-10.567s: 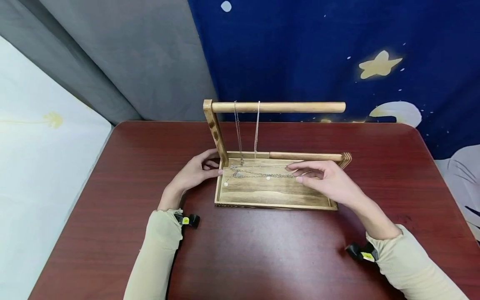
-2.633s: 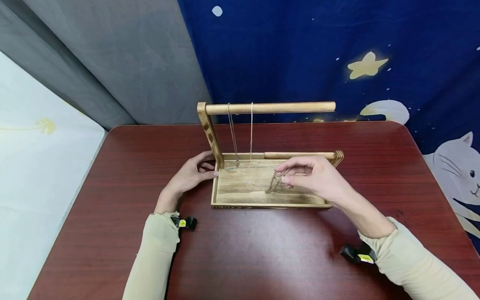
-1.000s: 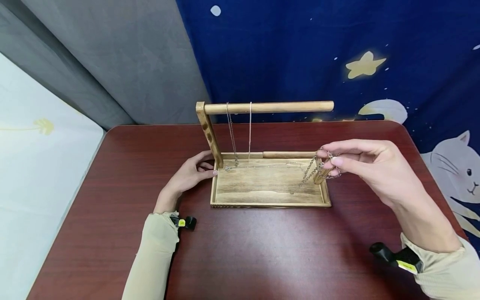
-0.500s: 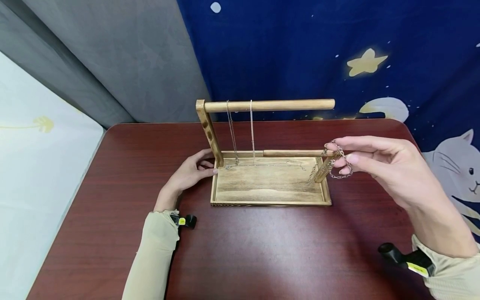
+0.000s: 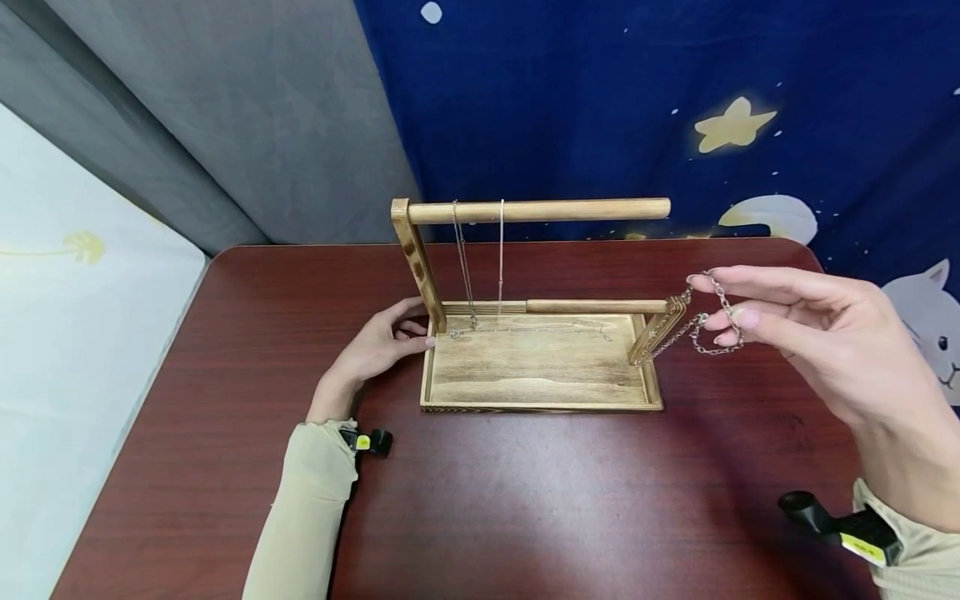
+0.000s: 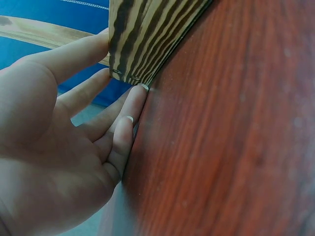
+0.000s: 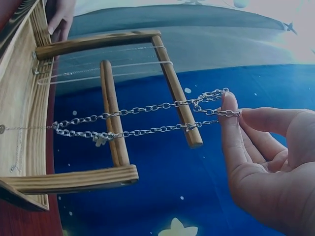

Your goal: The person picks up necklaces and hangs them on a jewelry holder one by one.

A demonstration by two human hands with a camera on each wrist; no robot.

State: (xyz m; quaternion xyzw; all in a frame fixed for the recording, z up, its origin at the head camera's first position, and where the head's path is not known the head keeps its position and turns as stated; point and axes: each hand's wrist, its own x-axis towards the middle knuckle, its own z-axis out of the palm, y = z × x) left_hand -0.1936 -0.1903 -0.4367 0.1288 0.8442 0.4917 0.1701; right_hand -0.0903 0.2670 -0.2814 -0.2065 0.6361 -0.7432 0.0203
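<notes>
My right hand point(image 5: 817, 333) is raised beyond the right end of a wooden jewellery stand point(image 5: 540, 392). It pinches a silver chain necklace point(image 7: 147, 108) between thumb and fingers, as the right wrist view shows. Two strands slant from the fingertips toward the stand's tray, with a small charm point(image 7: 100, 140) on one. In the head view the chain passes by the stand's short right post point(image 5: 656, 333). My left hand point(image 5: 386, 337) holds the stand's back left corner, thumb on the rim and fingers partly hidden behind the tall post. Its fingertips meet the striped wood point(image 6: 147, 39) in the left wrist view.
Two necklaces hang from the stand's upper bar point(image 5: 585, 210), toward its left: a chain point(image 5: 462, 258) and a pale one point(image 5: 502, 250). A lower bar point(image 5: 592, 306) runs behind the tray. A thin necklace point(image 5: 525, 330) lies along the tray's back. The reddish table point(image 5: 525, 500) surrounds the stand.
My right hand has picked up the chain necklace from the tray and carried it to the right, past the stand's right post. The left hand keeps its place at the stand's corner.
</notes>
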